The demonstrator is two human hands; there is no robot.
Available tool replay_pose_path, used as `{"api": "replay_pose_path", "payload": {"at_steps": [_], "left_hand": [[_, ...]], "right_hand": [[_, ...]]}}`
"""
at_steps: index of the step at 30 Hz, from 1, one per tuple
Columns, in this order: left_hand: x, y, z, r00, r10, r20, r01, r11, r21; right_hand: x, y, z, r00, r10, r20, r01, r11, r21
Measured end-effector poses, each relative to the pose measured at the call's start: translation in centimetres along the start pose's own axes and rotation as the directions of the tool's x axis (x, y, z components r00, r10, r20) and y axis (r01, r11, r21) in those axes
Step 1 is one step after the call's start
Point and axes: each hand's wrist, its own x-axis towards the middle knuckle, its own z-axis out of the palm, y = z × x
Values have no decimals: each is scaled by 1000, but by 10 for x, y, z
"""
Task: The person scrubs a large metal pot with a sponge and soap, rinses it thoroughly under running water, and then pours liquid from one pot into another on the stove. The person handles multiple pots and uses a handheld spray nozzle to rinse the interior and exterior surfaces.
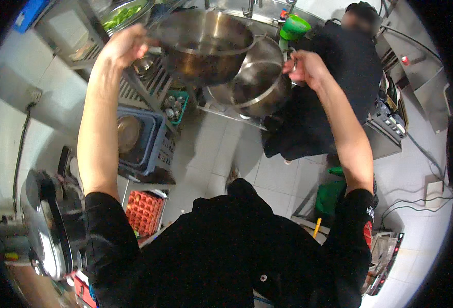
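Both my arms reach forward, each hand at a large metal cooking pot. My left hand [127, 45] is closed at the left side of a deep, brown-stained pot [201, 64], where its handle would be; the grip itself is blurred. My right hand [307, 68] has its fingers curled around the side handle of a second steel pot [262, 95]. This second pot tilts so that its shiny inside shows. The stained pot overlaps it from the left and hides part of its rim. Both pots are in the air above the floor, in front of the sink.
A sink with a faucet [249, 9] and a green container [294, 27] lies ahead. Close on the right, a person in black [347, 66] bends over. To the left stand a slatted rack [152, 84], grey-blue crates [157, 134] and red egg trays [143, 211]. Tiled floor [211, 146] lies below.
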Motion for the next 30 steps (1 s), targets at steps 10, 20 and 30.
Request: {"api": "replay_pose_path", "payload": {"at_steps": [10, 20, 30], "left_hand": [[245, 4, 65, 985, 100, -138, -125, 975, -184], [422, -53, 72, 995, 20, -95, -40, 978, -205], [513, -237, 106, 922, -387, 22, 366, 849, -382]], "right_hand": [[224, -92, 13, 980, -192, 48, 176, 957, 232], [405, -98, 18, 976, -189, 110, 125, 894, 430], [527, 16, 21, 990, 130, -53, -99, 913, 395]]}}
